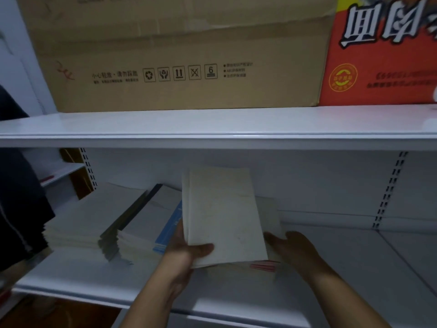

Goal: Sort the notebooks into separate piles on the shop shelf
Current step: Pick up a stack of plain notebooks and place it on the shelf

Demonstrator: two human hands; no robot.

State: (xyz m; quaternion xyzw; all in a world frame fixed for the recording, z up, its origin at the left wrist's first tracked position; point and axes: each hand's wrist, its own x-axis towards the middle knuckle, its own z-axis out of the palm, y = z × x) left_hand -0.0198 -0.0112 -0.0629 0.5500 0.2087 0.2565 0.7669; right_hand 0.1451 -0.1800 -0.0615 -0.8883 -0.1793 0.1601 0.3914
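White shop shelf (331,268) boards are filling the view, and the lower board is carrying the notebooks. Taking the held notebook (224,214) as landmark: the left hand (186,254) is gripping its near left corner, thumb curled over the pale cover and fingers hidden beneath. The notebook is tilting up off the shelf, its long axis running away from the person toward the back panel.

Right of the landmark, the right hand (290,245) is reaching in beside the near right edge. Its fingers are only loosely bent, and whether they are touching the pale stack (269,209) behind the landmark cannot be told. Under the landmark's near edge, a red-striped cover (263,265) is showing.

Left of the landmark, three piles are lying: a blue-edged pile (169,223) just beside it, a dark-spined pile (132,216) next, and a pale pile (78,223) farthest out.

Judgement: the left hand is nearer the left piles, so a set-down there would call for a short leftward carry, long axis kept parallel to those spines.

Above, a brown carton (184,55) and a red carton (383,55) are standing.
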